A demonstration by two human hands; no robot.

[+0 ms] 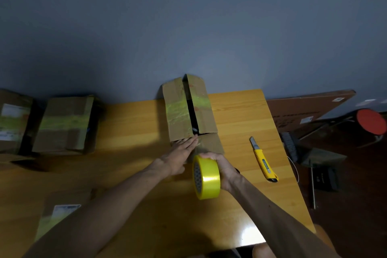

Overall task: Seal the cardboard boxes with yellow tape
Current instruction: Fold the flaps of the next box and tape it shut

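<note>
Fingers (pixel 188 141) of left hand (pixel 178 156): straight, pressed together, laid flat on the near face of the cardboard box (pixel 178 111), tips at its top near edge. Right hand (pixel 225 166): fingers curled over the rim of the roll of yellow tape (pixel 207 177), gripping it on edge, core facing left.

Desk (pixel 240 115): orange wood, far edge against a grey-blue wall (pixel 188 27). Glare patch near the near right corner.

Cardboard box: at the far edge, right of the middle, long side running away from the person. Top flaps do not meet and leave a dark gap. A worn yellow-green band of tape crosses both flaps.

Taped box (pixel 65 125): far edge, toward the left, yellowish band across its top. Outer box (pixel 12 119) just beside it, further left, same kind of band.

Labelled box (pixel 58 216): near left corner, white label on top, partly hidden by the left forearm.

Roll of yellow tape: held just in front of the cardboard box. Whether a strip runs from roll to box: cannot tell, too dim.

Utility knife (pixel 263 159): yellow, flat on the desk near the right edge, blade end toward the far edge, apart from the roll.
</note>
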